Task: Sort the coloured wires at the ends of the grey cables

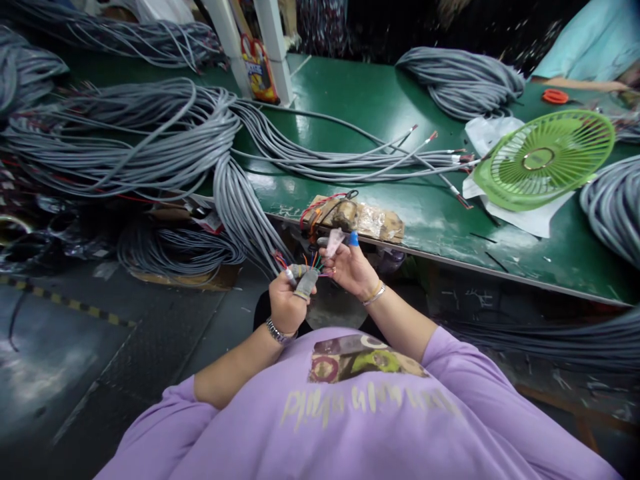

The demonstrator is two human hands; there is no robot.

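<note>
My left hand [291,303], with grey cloth covers on its thumb and a finger, pinches the stripped end of a grey cable. Thin coloured wires [314,260] in orange, green and other colours fan out beyond its fingertips. A white sleeve [290,276] and some red wire ends [280,257] show beside that hand. My right hand [353,270] is close by on the right, fingers curled at the tips of the wires. A blue cover [354,239] sits on one of its digits and a pale wrap [334,243] on another. Its exact grip is partly hidden.
A taped cardboard piece with wires [365,219] lies at the edge of the green table [350,87]. Grey cable bundles [150,140] spread leftward and hang over the edge. A green fan [545,160], orange-handled scissors [555,97] and another person's sleeve [595,43] are on the right.
</note>
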